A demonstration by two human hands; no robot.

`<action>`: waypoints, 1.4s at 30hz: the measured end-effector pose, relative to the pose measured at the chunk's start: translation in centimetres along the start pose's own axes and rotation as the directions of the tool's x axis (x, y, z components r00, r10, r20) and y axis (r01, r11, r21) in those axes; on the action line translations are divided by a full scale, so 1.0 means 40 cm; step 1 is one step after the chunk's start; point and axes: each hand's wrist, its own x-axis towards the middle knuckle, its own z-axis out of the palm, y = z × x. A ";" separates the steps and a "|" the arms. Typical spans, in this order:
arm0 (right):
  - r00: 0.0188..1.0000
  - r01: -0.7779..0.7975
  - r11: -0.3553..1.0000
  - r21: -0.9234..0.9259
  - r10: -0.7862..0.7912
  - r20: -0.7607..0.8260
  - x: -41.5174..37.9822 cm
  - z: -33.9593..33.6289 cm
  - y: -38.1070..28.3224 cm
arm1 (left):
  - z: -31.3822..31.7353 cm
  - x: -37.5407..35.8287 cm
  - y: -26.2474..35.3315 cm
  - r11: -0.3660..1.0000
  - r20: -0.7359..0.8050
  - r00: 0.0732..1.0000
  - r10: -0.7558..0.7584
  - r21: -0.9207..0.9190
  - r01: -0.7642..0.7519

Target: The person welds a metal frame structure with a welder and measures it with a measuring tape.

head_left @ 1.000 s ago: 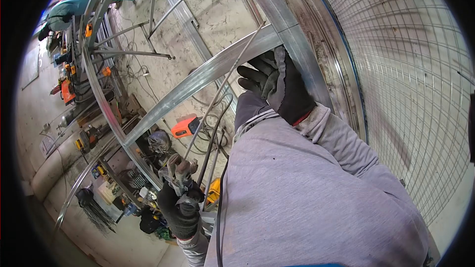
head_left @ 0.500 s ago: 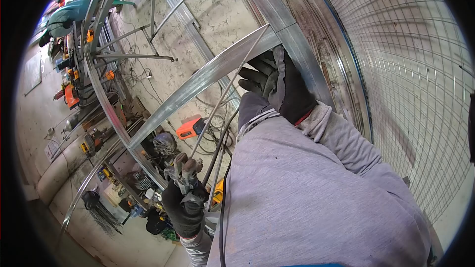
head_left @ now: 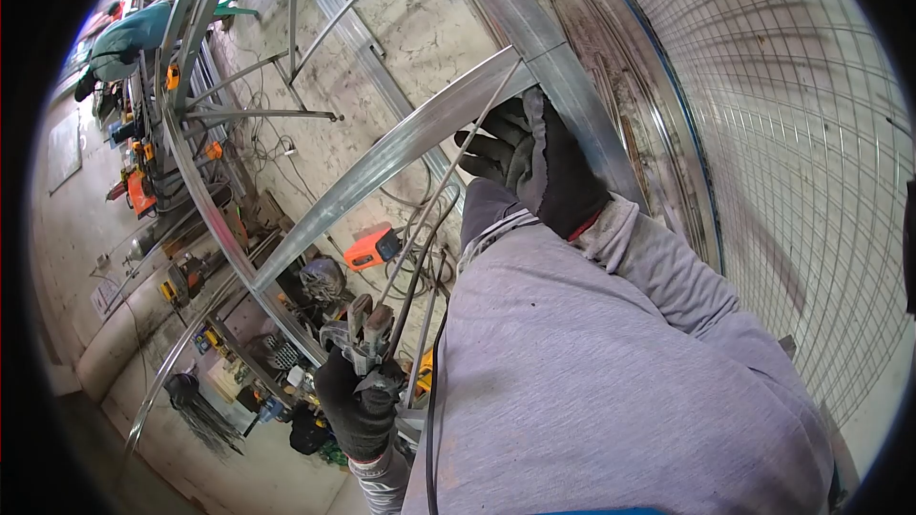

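Observation:
My left hand [head_left: 358, 401], in a dark work glove, is closed around a worn electrode holder [head_left: 367, 332] at the lower left. From its jaws a long thin welding rod [head_left: 448, 167] slants up to the right, its tip overlapping the joint of two metal tubes. One is a curved crosspiece [head_left: 391, 153], the other a wide galvanized tube [head_left: 558, 67]. My right hand [head_left: 544, 157], also gloved, lies just below that joint against the wide tube. Its fingers are apart and slightly bent, pointing left beside my knee [head_left: 487, 205]; nothing shows in them.
An orange-and-black machine [head_left: 372, 248] stands on the floor among loose cables. A dark cable [head_left: 429, 429] runs along my leg. Wire mesh [head_left: 792, 133] rises on the right. Tools and a metal frame [head_left: 205, 200] are on the left. Another person [head_left: 134, 33] bends over at upper left.
My left hand and the electrode holder have shifted slightly to the right. The rod tip stays at the joint, a little lower. My right hand has barely moved.

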 end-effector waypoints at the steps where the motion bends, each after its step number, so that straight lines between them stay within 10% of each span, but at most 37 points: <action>1: 1.000 -0.012 1.000 0.019 0.012 -0.007 0.001 -0.002 0.000 | 0.012 0.005 0.018 1.000 -0.029 1.000 -0.010 -0.017 0.010; 42: 0.999 -0.010 0.999 -0.032 0.009 -0.031 -0.001 0.009 -0.006 | -0.019 0.001 0.013 1.000 0.000 1.000 -0.005 -0.004 0.005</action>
